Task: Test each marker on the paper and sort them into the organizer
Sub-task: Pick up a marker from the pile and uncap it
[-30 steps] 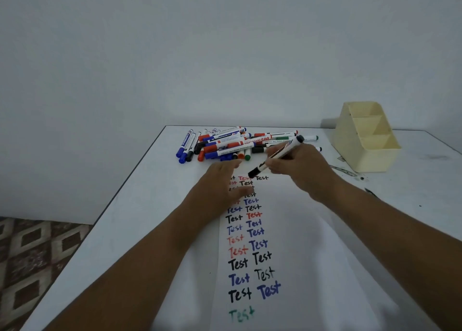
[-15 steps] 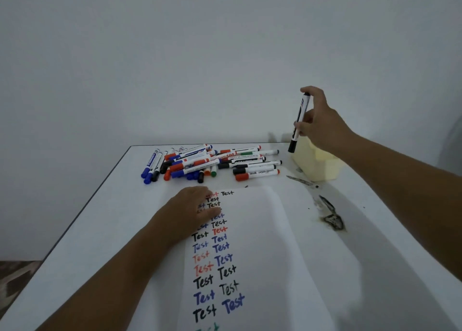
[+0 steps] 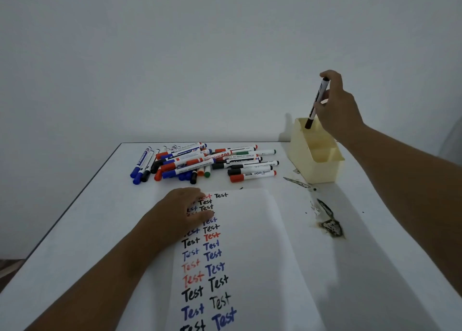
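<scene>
The smooth white table [image 3: 82,220] has a thin dark edge along its left side. On it, the left hand [image 3: 180,212] lies flat with relaxed, fairly straight fingers pressing the top left of the paper [image 3: 252,243], a matte white sheet bearing two columns of handwritten "Test" in black, blue and red ink. Beyond the hand lies the marker pile [image 3: 200,162]: slim white cylindrical barrels with glossy plastic caps in blue, black, red, orange and green, stacked loosely across one another. To the right of the paper, dark ink smears [image 3: 328,224] stain the table. Farther right stands the organizer [image 3: 322,170], a cream plastic box with stepped open compartments. Above it the right hand [image 3: 336,106] has its grip closed on the black marker [image 3: 317,103], fingers curled round the barrel, holding it nearly upright, cap end down at the mouth of the rear compartment.

Half a second ago the marker hung higher, in front of the organizer, with its lower end clear of the rim; it has come down to the rear opening. The left hand stays on the paper.
</scene>
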Demonstrator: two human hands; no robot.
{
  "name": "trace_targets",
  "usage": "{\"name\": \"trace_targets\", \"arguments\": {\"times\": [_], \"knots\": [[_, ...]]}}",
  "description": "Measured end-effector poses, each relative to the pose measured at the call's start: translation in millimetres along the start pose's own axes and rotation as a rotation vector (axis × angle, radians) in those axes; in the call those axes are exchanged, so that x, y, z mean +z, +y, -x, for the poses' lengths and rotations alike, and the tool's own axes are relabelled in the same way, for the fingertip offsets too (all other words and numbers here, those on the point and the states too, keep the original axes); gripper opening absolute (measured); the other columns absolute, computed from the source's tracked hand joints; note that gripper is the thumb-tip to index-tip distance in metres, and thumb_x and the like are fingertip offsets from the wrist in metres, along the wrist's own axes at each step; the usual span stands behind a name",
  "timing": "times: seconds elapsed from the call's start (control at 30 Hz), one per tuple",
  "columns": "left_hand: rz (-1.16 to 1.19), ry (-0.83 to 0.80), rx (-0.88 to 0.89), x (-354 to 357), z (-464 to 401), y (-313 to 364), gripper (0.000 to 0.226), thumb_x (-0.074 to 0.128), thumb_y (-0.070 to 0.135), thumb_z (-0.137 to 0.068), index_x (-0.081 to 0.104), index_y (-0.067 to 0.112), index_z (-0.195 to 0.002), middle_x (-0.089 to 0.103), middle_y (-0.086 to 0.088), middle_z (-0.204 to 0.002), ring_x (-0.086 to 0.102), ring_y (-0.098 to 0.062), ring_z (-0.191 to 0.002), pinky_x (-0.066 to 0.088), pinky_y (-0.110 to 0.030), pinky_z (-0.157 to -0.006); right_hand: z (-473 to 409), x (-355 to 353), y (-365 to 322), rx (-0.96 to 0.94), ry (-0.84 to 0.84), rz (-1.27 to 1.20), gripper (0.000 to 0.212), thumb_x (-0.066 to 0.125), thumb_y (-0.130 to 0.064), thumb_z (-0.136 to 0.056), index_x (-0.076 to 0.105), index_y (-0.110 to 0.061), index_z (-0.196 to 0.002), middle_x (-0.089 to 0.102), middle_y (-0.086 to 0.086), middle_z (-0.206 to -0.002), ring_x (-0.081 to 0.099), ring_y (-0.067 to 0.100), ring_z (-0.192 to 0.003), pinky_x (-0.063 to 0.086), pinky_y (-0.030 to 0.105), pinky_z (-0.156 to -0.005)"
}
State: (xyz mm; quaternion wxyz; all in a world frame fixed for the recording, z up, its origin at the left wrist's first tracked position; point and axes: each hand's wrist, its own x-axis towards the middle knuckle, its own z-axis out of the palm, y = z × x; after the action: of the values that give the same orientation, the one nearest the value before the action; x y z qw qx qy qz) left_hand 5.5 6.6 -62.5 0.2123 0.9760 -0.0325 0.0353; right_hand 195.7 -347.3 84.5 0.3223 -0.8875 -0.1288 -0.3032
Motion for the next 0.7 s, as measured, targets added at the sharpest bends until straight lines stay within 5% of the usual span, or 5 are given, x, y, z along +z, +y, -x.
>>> {"name": "trace_targets", "arguments": {"times": [0.37,0.53,0.7], "knots": [[0.038,0.017,0.022,3,-8,-10,0.079,0.047,0.082,-0.074,0.043,0.038,-0.139,0.043,0.016,-0.145,0.037,-0.001,-0.129,0.034,-0.026,-0.104,-4,47,30,0.056,-0.235,0.128,0.046,0.056,-0.021,-0.099,0.037,-0.034,-0.139,0.066,0.008,-0.092,0.063,0.026,-0.075,0.056,0.043,-0.075],[0.042,0.012,0.015,2,-8,-9,0.076,0.051,0.079,-0.077,0.042,0.037,-0.139,0.042,0.015,-0.145,0.038,-0.003,-0.13,0.036,-0.03,-0.107,2,52,36,0.098,-0.268,0.175,0.045,0.048,-0.035,-0.099,0.036,-0.041,-0.142,0.062,0.0,-0.099,0.061,0.034,-0.096,0.05,0.052,-0.092],[0.042,0.007,0.013,2,-7,-8,0.077,0.049,0.08,-0.076,0.042,0.036,-0.139,0.043,0.013,-0.145,0.039,-0.004,-0.129,0.037,-0.03,-0.105,12,48,13,-0.109,-0.045,0.442,0.043,0.055,-0.037,-0.096,0.051,-0.03,-0.138,0.061,0.002,-0.121,0.043,0.037,-0.123,0.04,0.05,-0.093]]}}
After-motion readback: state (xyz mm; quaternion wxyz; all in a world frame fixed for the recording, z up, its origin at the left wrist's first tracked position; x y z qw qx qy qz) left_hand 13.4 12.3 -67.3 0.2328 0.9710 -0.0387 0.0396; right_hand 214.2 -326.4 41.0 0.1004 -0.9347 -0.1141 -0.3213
